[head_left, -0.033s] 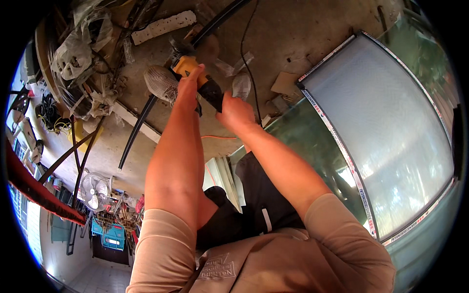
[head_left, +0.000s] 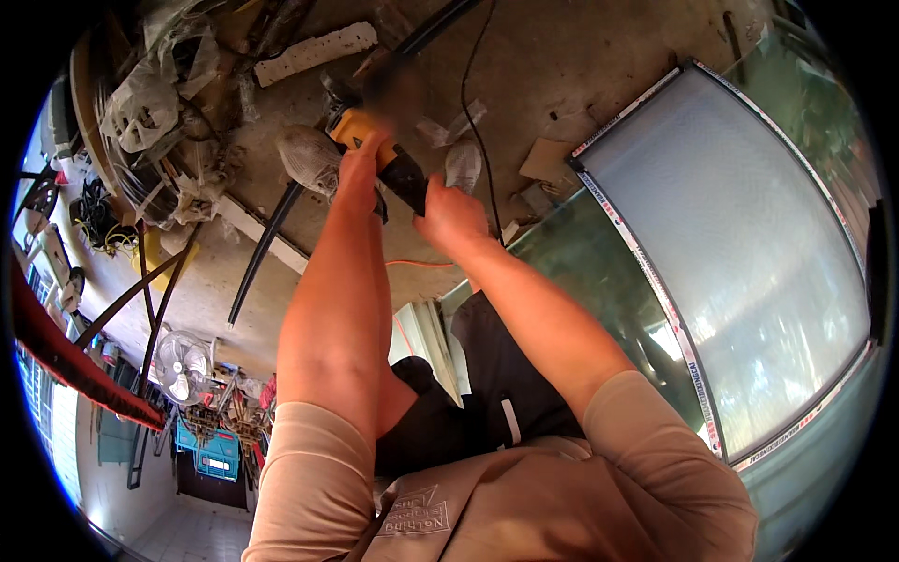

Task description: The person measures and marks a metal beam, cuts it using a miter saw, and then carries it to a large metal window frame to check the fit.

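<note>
Both hands grip a yellow and black angle grinder (head_left: 359, 126), held low over the floor between my shoes. Its front end points away from me. My left hand (head_left: 360, 173) is wrapped around the yellow body, and my right hand (head_left: 454, 217) is closed on the black rear end. A long dark bar (head_left: 264, 240) runs diagonally across the floor, passing beneath my left shoe (head_left: 309, 157) and continuing beyond the grinder. A dark blur hides part of the bar beside the grinder's head. Whether the disc touches the bar, I cannot tell.
A large framed translucent panel (head_left: 726, 244) lies to the right. A white pitted strip (head_left: 316, 52) rests beyond the grinder. Plastic wrapping (head_left: 140, 108) and scrap crowd the left side. A thin black cable (head_left: 475, 66) crosses the floor near my right shoe (head_left: 463, 166). A fan (head_left: 183, 365) stands lower left.
A dark blurred patch beside the grinder's head covers more of the bar than before. My hands and the grinder stay practically in place.
</note>
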Action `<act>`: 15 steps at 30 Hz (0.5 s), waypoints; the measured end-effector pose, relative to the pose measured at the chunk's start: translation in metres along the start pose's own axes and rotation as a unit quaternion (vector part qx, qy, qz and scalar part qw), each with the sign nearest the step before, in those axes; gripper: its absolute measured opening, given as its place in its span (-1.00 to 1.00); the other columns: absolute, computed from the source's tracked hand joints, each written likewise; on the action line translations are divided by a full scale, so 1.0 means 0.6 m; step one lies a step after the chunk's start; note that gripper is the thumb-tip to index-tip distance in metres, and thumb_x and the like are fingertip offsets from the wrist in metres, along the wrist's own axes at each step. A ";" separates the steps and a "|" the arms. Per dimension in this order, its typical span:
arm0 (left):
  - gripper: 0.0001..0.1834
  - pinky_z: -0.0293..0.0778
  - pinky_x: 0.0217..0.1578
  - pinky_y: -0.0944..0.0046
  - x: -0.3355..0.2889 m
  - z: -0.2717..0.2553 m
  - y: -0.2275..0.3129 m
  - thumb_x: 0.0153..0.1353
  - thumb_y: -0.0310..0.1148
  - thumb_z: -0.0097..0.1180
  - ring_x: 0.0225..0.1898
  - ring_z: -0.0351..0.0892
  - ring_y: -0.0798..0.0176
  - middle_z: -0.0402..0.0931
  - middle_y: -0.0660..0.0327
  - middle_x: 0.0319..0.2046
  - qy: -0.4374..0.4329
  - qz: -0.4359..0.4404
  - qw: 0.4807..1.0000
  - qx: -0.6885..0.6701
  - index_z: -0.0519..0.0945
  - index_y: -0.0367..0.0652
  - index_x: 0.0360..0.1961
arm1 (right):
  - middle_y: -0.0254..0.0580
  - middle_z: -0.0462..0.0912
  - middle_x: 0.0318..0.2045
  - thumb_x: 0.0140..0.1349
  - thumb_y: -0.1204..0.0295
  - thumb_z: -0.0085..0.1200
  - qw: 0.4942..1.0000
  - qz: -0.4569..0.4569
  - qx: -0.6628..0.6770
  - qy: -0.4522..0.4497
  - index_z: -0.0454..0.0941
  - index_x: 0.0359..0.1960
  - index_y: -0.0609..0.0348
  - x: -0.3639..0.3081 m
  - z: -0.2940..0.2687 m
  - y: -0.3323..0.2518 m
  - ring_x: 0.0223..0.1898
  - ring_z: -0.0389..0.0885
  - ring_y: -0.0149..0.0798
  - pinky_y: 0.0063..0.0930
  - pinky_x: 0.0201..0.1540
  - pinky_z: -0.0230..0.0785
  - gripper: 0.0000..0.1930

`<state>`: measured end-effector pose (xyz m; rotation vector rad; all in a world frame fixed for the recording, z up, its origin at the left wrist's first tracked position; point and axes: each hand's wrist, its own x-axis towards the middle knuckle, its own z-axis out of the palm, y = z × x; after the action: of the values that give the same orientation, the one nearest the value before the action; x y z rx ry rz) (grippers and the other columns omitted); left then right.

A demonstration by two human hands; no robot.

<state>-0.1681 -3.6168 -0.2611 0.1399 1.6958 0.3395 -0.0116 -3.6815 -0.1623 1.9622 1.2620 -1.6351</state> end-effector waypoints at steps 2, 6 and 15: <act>-0.39 0.48 -0.12 0.22 -0.026 -0.004 0.016 0.11 0.00 0.51 -0.17 0.63 0.27 0.66 0.23 -0.19 -0.001 0.002 1.000 -0.020 0.64 -0.24 0.01 | 0.25 0.74 -0.28 0.08 0.28 0.35 1.000 -0.008 0.002 0.005 0.45 -0.05 0.29 -0.013 -0.009 -0.010 -0.19 0.76 0.25 0.07 -0.10 0.61 -0.52; -0.47 0.55 -0.15 0.28 -0.080 -0.036 0.056 0.16 -0.03 0.48 -0.22 0.66 0.29 0.67 0.25 -0.20 -0.026 -0.024 0.997 -0.066 0.65 -0.19 -0.03 | 0.15 0.75 -0.22 0.14 0.28 0.34 0.997 -0.067 0.023 -0.010 0.49 -0.02 0.25 -0.044 -0.025 -0.028 -0.17 0.78 0.14 -0.03 -0.09 0.61 -0.55; -0.59 0.56 0.06 0.18 -0.264 -0.086 0.113 0.33 -0.19 0.34 -0.04 0.67 0.18 0.69 0.18 -0.05 -0.195 0.016 0.968 -0.158 0.62 -0.21 0.07 | -0.27 0.61 -0.53 0.24 0.39 0.27 0.863 -0.095 0.382 -0.317 0.58 -0.18 0.24 -0.182 -0.102 -0.030 -0.53 0.60 -0.31 -0.33 -0.42 0.45 -0.79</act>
<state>-0.2009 -3.6052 -0.0850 -0.0039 1.2340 0.5639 0.0172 -3.6758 -0.0391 1.3677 0.5839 -2.8782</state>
